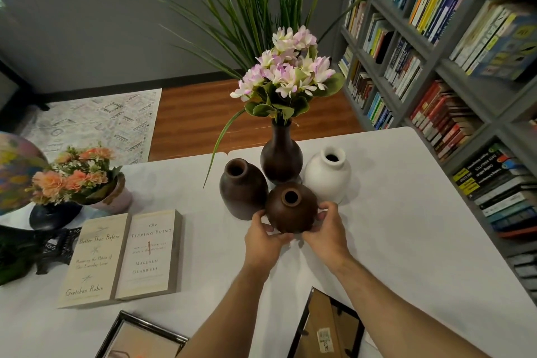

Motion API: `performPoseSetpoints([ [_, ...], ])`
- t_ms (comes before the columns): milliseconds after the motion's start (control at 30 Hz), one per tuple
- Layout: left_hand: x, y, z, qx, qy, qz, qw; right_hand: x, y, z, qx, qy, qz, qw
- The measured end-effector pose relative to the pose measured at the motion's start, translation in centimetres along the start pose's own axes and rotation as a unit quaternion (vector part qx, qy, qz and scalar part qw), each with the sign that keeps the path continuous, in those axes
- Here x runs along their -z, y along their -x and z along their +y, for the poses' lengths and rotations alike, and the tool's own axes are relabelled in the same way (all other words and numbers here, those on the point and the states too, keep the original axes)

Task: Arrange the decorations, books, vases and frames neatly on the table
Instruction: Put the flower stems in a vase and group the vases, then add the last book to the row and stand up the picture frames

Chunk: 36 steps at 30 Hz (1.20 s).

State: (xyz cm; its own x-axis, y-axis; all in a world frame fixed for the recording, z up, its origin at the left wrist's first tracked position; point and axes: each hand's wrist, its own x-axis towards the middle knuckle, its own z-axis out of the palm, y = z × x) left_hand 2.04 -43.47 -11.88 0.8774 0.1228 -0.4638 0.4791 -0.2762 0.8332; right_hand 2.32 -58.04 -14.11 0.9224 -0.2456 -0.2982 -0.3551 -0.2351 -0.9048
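Both hands cup a round brown vase (291, 208) standing on the white table (406, 241); my left hand (266, 237) grips its left side, my right hand (327, 229) its right. Behind it stand a taller brown vase (242, 189), a dark slim vase with pink-white flowers (281, 158) and a white vase (327, 176). Two pale books (122, 259) lie side by side at the left. Two frames lie near the front edge: one at the left (139, 336) and one face down (328, 325) under my right forearm.
At the far left stand a pot of orange flowers (78, 177), a colourful globe (14, 171) and a small black tower model (55, 250). A grey bookshelf (436, 61) full of books lines the right side. A tall green plant (255, 9) rises behind the table.
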Motion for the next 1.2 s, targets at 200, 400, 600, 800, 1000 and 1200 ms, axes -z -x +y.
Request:
performPoseSetpoints([
  [200, 0.4, 0.4, -0.1, 0.011, -0.020, -0.017, 1.000, 0.8, 0.4, 0.0, -0.024, 0.020, -0.017, 0.999],
  [400, 0.4, 2.7, -0.5, 0.053, -0.072, -0.090, 0.992, 4.5, 3.4, -0.5, -0.048, 0.102, 0.004, 0.994],
  [600, -2.9, 6.7, 0.8, -0.068, -0.173, -0.156, 0.970, 9.8, 8.5, 1.1, -0.068, 0.213, 0.020, 0.974],
  [800, -8.5, 10.6, 0.8, -0.176, -0.308, -0.263, 0.897, 15.2, 12.6, 4.1, -0.120, 0.249, -0.044, 0.960],
  [1000, -12.6, 13.1, -0.6, -0.145, -0.370, -0.307, 0.865, 18.5, 14.8, 7.4, -0.142, 0.451, -0.112, 0.874],
  [1200, -13.7, 14.1, -1.0, -0.137, -0.325, -0.277, 0.894, 19.6, 13.9, 7.7, -0.137, 0.505, -0.099, 0.847],
])
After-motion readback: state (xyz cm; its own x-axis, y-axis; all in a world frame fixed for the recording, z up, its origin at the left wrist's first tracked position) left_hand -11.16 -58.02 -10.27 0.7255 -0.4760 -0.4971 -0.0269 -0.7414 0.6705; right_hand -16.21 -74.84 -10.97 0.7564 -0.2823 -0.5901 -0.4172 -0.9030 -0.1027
